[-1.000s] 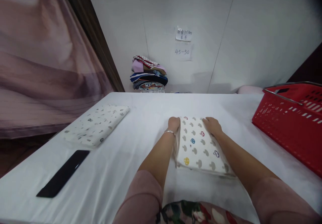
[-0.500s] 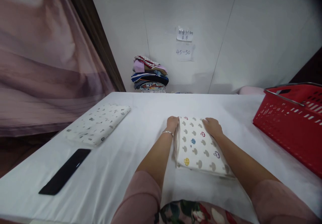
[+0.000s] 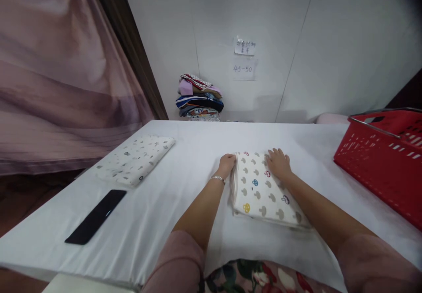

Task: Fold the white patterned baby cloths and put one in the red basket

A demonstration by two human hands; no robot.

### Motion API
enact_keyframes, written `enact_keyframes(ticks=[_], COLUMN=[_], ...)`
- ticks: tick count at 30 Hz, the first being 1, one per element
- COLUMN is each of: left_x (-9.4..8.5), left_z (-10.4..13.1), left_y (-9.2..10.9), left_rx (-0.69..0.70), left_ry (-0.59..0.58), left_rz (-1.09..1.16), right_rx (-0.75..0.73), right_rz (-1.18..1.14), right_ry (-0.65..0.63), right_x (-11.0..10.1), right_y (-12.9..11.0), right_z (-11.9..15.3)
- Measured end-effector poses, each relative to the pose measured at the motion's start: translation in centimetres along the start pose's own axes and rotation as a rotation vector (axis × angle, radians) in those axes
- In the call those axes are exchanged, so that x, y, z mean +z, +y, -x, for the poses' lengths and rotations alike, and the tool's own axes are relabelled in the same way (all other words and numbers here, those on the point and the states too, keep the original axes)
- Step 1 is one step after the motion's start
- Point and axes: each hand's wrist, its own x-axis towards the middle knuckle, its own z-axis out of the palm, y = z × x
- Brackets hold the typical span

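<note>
A folded white cloth [image 3: 262,187] printed with grey and coloured mushrooms lies flat on the white-covered table in front of me. At its far left corner my left hand [image 3: 227,164] is closed, gripping the layered edge. My right hand [image 3: 278,164] rests over the far right corner with its fingers spread and stretched out. The cloth's right edge is partly hidden under my right hand and forearm.
A second folded white cloth [image 3: 138,157] with small dark prints lies on the left of the table [image 3: 184,187], near a black flat object [image 3: 97,217]. On the right stands a red basket [image 3: 382,165]. Stacked folded fabrics [image 3: 200,99] sit beyond the far edge.
My right hand has opened, its fingers going from curled on the cloth's far right corner to spread out. My left hand stays at the left edge. The view has shifted slightly.
</note>
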Motion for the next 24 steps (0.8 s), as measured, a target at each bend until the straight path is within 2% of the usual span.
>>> enact_keyframes(ticks=[2, 5, 7, 10, 15, 20, 24], left_x=[-0.1, -0.2, -0.1, -0.1, -0.1, 0.0, 0.1], left_z=[0.9, 2.2, 3.1, 4.4, 5.9, 6.7, 7.5], left_y=[-0.3, -0.7, -0.9, -1.0, -1.2, -1.4, -1.6], left_rx=[0.014, 0.034, 0.050, 0.073, 0.088, 0.101, 0.142], left_ry=[0.000, -0.001, 0.000, 0.002, 0.006, 0.012, 0.047], left_rz=[0.029, 0.060, 0.075, 0.089, 0.078, 0.053, -0.065], right_rx=[-0.141, -0.387, -0.486, -0.485, -0.538, -0.561, -0.605], right_rz=[-0.020, -0.075, -0.090, -0.100, -0.128, -0.143, -0.109], right_ry=[-0.021, -0.141, -0.216, -0.258, -0.252, -0.244, -0.170], right_x=[0.1, 0.4, 0.4, 0.2, -0.5, -1.1, -0.4], right_y=[-1.9, -4.9, -6.3, -7.0, -7.3, -8.4, -8.8], right_z=[1.5, 4.3, 5.8, 7.1, 9.3, 13.0, 16.2])
